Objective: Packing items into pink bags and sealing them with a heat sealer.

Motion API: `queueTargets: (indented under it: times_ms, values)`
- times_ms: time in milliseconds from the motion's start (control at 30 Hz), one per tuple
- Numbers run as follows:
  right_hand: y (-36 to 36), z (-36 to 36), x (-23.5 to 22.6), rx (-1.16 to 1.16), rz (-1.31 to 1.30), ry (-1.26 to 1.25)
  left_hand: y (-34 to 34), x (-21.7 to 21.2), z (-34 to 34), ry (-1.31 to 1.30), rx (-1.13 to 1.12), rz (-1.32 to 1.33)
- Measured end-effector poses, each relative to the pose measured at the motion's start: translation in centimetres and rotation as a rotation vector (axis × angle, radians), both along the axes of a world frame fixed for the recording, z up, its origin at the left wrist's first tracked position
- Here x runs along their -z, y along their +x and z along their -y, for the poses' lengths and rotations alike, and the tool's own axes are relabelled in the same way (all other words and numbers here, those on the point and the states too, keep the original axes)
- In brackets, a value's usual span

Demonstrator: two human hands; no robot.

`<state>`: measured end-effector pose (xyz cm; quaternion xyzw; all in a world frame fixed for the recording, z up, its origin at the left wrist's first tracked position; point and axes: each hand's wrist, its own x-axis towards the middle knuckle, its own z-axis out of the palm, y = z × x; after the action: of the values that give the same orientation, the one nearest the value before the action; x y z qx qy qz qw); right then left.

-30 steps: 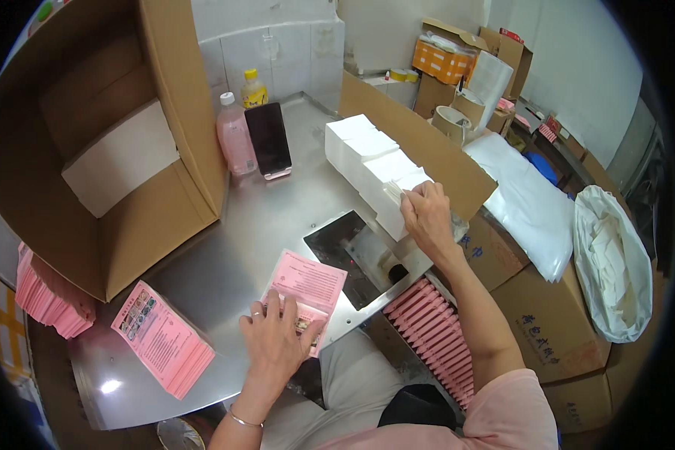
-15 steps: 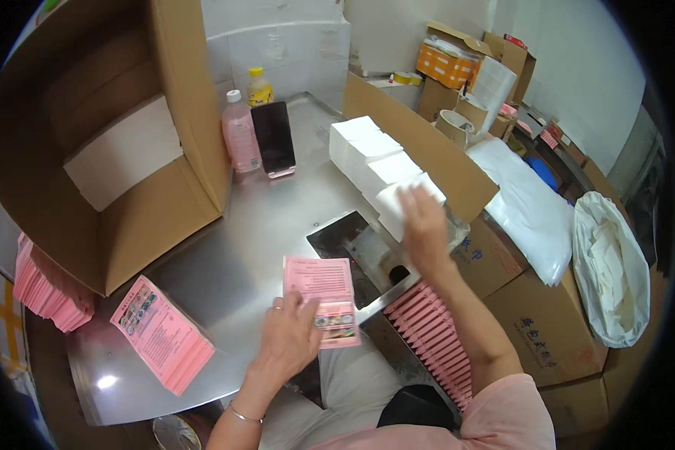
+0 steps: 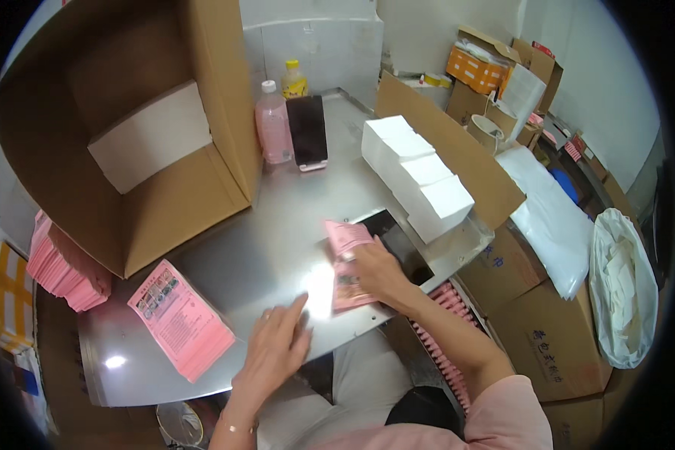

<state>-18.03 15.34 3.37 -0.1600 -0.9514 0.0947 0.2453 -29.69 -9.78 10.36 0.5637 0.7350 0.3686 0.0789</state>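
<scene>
My right hand (image 3: pixel 382 276) is closed over a pink printed packet (image 3: pixel 343 238) beside the dark opening in the metal table; the fingers cover its middle, and whatever is under them is hidden. My left hand (image 3: pixel 276 343) lies by the table's front edge, apart from the packet, its fingers stretched out and nothing in them. To its left sits a thick stack of pink printed packets (image 3: pixel 180 319). Beyond my right hand, blocks of folded white tissues (image 3: pixel 427 176) stand in a row against a cardboard flap (image 3: pixel 457 150).
A large open cardboard box (image 3: pixel 184 191) lies at the left, more pink packets (image 3: pixel 64 266) beside it. A phone (image 3: pixel 307 133) leans near two bottles (image 3: pixel 274 131). Pink packets (image 3: pixel 442 322) line up below the opening. Cartons (image 3: pixel 555 322) and a white plastic bag (image 3: pixel 622 289) are at the right.
My right hand has come down from the white tissues onto the pink packet. My left hand has let go of the packet and drawn back toward the table's edge. The view has shifted slightly.
</scene>
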Motion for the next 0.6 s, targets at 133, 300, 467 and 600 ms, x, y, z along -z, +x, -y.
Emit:
queueTargets:
  times_ms: [133,300,467,600]
  values:
    - [2.9,0.0,-3.4,0.211,0.526,-0.132,0.2,0.4,2.0,0.151,0.002,0.030]
    - [5.1,-0.7,-11.2,0.381,-0.317,0.515,-6.7,-0.8,8.7,0.298,-0.607,-0.346]
    - [7.3,-6.1,-7.7,0.565,-0.160,0.470,-11.2,1.2,10.9,-0.271,-0.714,-0.462]
    - [6.9,-7.3,-8.3,0.531,-0.201,0.383,-11.1,0.5,9.9,-0.250,-0.662,-0.563]
